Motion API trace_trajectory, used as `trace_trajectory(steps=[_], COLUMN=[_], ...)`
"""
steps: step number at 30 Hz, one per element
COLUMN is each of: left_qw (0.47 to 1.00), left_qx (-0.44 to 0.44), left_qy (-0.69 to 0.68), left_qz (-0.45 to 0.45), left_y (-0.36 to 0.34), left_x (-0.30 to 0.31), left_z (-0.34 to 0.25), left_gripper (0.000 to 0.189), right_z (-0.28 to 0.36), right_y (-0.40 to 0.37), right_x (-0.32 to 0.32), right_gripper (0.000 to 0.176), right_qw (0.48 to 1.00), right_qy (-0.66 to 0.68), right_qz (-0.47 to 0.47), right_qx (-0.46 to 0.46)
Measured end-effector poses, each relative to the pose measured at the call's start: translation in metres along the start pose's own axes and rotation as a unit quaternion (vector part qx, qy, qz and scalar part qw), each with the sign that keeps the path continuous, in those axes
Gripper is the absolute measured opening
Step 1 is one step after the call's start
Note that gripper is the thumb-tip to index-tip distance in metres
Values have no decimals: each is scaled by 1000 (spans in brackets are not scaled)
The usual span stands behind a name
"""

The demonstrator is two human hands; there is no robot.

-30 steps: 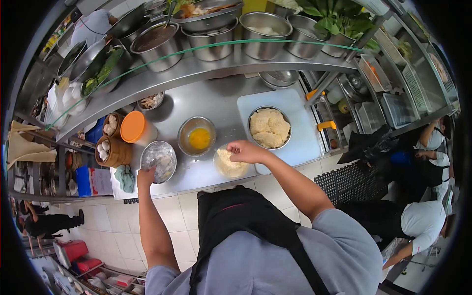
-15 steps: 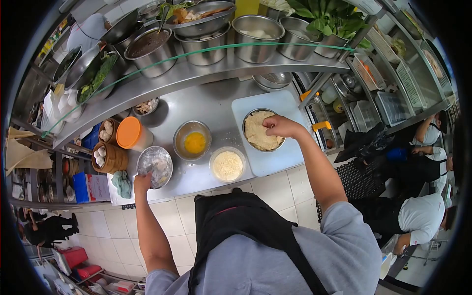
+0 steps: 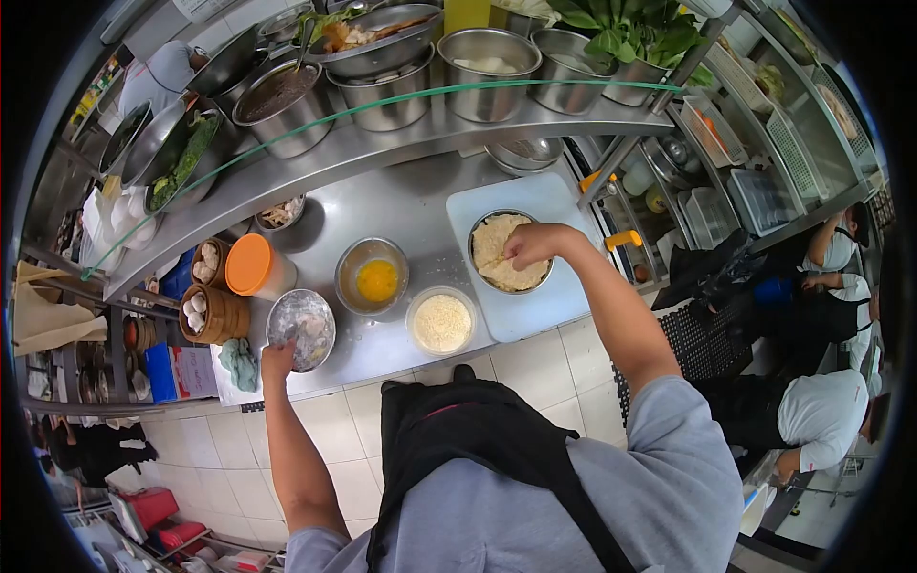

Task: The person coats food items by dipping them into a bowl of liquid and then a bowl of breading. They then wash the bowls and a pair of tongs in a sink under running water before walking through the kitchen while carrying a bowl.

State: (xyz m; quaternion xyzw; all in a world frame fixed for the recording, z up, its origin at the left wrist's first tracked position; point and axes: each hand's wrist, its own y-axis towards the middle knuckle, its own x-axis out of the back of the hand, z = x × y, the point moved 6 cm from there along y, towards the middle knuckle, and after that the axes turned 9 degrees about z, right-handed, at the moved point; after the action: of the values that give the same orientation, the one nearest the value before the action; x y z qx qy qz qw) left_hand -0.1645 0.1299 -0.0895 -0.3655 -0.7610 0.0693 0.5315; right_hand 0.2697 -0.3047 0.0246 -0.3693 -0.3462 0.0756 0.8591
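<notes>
My left hand (image 3: 278, 357) is at the near left rim of a metal bowl (image 3: 302, 329) dusted with white flour. Its fingers look curled at or just inside the bowl, and what they grip is hidden. My right hand (image 3: 531, 245) is over a round metal container of pale, crumb-coated pieces (image 3: 500, 250), its fingers pinched on the edge of one piece. The container stands on a white cutting board (image 3: 535, 320). Between my hands sit a metal bowl of beaten egg (image 3: 376, 281) and a clear bowl of breadcrumbs (image 3: 442, 323).
An orange-lidded tub (image 3: 250, 265), bamboo steamers (image 3: 225, 315) and a green cloth (image 3: 239, 363) stand at the left. A steel shelf (image 3: 401, 143) with several metal pots crosses above the counter. Co-workers (image 3: 821, 420) are at the right.
My right hand has shifted slightly left and down over the coated pieces, its fingers pointing lower. My left hand stays at the flour bowl, a little lower.
</notes>
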Motion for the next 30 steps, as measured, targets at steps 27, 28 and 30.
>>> trace_trajectory(steps=[27, 28, 30], left_qw=[991, 993, 994], left_qx=[22, 56, 77], left_qy=[123, 90, 71], left_qz=[-45, -43, -43], left_y=[-10, -26, -30], left_x=[28, 40, 46], left_z=[-4, -18, -19], left_gripper=[51, 52, 52], right_z=[39, 53, 77], right_y=[-20, -19, -7], right_x=[-1, -3, -9], right_gripper=[17, 16, 15], right_qw=[947, 949, 950], right_qy=[46, 89, 130], right_qz=[-306, -291, -272], right_qx=[82, 81, 85])
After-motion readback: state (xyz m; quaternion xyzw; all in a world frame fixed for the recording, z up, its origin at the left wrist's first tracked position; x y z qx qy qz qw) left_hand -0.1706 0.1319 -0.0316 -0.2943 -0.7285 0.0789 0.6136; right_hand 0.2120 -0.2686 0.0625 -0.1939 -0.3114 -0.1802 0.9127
